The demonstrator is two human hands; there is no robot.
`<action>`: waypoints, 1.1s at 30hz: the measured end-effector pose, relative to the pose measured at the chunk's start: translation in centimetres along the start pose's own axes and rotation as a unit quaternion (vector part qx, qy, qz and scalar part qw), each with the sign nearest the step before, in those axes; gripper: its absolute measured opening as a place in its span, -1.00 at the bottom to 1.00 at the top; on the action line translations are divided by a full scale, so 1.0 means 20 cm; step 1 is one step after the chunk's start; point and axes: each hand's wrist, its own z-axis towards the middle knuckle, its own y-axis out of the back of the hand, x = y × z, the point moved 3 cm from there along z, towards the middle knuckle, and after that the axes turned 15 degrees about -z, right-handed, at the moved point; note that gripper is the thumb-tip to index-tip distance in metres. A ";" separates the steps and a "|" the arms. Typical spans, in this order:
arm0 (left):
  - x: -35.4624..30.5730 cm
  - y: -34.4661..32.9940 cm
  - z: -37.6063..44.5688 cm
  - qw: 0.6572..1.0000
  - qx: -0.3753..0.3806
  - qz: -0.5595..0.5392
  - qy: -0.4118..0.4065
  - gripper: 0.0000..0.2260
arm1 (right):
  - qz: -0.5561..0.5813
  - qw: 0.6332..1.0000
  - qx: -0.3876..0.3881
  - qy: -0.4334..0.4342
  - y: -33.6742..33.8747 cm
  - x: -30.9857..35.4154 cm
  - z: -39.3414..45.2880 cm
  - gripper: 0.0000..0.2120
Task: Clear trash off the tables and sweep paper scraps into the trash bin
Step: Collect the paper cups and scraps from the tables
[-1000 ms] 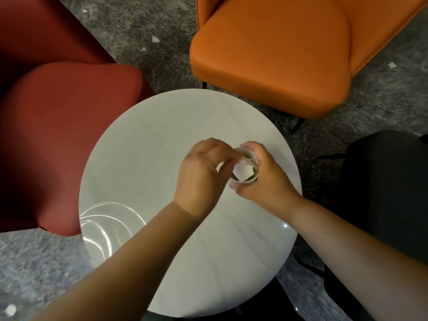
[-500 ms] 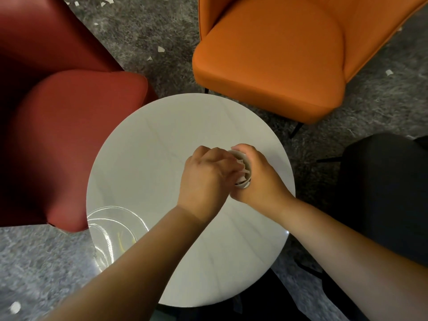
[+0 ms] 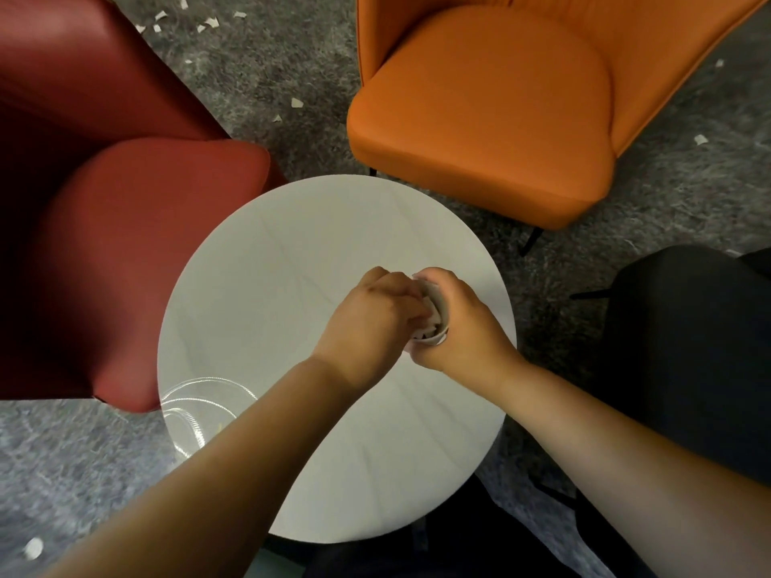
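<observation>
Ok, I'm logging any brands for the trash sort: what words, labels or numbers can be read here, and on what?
None can be read.
Paper cup gripped by the right hand: no print shows.
Clear plastic lid on the round table: no lettering visible.
Paper scraps on the floor: blank.

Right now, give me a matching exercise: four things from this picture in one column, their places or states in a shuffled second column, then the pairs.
Things:
1. paper cup
2. clear plastic lid
3. orange chair
4. paper scraps

Places or states:
A. scattered on the grey carpet
B. gripped in the right hand
C. beyond the round table, seat bare
D. lying on the table's near left edge

Pairs: 1-B, 2-D, 3-C, 4-A
</observation>
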 end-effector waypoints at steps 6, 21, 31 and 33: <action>-0.10 0.12 -0.08 0.982 -0.128 -0.061 0.128 -0.81 | 0.003 0.999 0.008 0.041 0.06 0.07 -0.01 -0.43; 0.05 0.25 -0.42 0.921 -0.088 0.024 0.378 -0.58 | -0.096 0.994 0.039 0.017 0.20 0.22 -0.06 -0.30; 0.12 0.27 -0.40 0.925 0.020 0.122 0.359 -0.56 | -0.070 0.997 -0.024 -0.022 0.30 0.24 0.03 -0.35; 0.13 0.26 -0.36 0.922 0.029 0.129 0.365 -0.56 | -0.057 0.998 -0.020 -0.024 0.33 0.23 0.09 -0.34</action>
